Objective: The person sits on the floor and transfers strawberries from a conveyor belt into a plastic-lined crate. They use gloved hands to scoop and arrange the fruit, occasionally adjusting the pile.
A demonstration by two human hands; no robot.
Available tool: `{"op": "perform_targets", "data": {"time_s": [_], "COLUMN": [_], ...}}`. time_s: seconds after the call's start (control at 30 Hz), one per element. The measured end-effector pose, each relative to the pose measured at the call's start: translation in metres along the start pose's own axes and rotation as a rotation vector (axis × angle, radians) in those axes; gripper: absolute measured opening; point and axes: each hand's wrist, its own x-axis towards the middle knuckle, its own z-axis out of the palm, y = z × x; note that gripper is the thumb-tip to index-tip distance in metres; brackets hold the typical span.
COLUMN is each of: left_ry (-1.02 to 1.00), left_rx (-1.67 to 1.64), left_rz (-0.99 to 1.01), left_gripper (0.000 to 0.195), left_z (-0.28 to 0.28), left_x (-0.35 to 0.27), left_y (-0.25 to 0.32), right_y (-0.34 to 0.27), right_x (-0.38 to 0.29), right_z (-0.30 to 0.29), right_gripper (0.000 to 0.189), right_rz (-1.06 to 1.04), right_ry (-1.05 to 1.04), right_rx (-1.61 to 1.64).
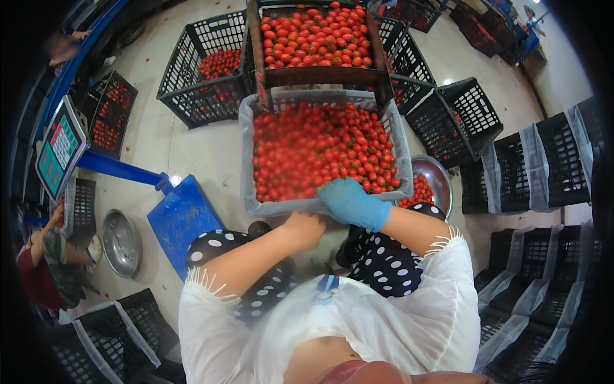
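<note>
A crate lined with a pale plastic liner stands before me, filled with small red cherry tomatoes. Those on its left side look blurred. My right hand, in a blue glove, rests over the near rim beside the tomatoes; its fingertips are partly hidden, so what it may hold does not show. Bare and curled, my left hand is just outside that rim, close to the glove. Whether anything is inside its fingers cannot be seen. Above the far rim, a sloping chute holds more tomatoes.
Black plastic crates flank the chute, some with tomatoes. At left are a blue platform scale, its display and a metal basin. Another basin sits by my right knee. Lined crates stand right. A co-worker sits left.
</note>
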Motion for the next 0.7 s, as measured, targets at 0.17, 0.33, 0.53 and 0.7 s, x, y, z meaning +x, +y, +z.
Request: {"op": "perform_targets", "data": {"time_s": [0.17, 0.33, 0.53, 0.7], "left_ry": [-0.062, 0.209, 0.316, 0.331], "left_rx": [0.030, -0.071, -0.607, -0.619], "left_rz": [-0.009, 0.131, 0.163, 0.168], "left_gripper": [0.052, 0.052, 0.041, 0.040], "left_z": [-0.005, 0.020, 0.072, 0.063], "left_x": [0.005, 0.030, 0.086, 0.088], "left_y": [0.008, 0.012, 0.029, 0.037], "right_y": [-0.009, -0.042, -0.079, -0.070], "right_x": [0.036, 0.068, 0.104, 0.114], "right_z": [0.008, 0.022, 0.016, 0.004], "right_gripper": [0.016, 0.014, 0.022, 0.025], "right_rz": [0.038, -0.027, -0.149, -0.144], "right_ry": [-0.008, -0.042, -0.172, -0.188], "right_rx": [-0.147, -0.172, -0.241, -0.109]}}
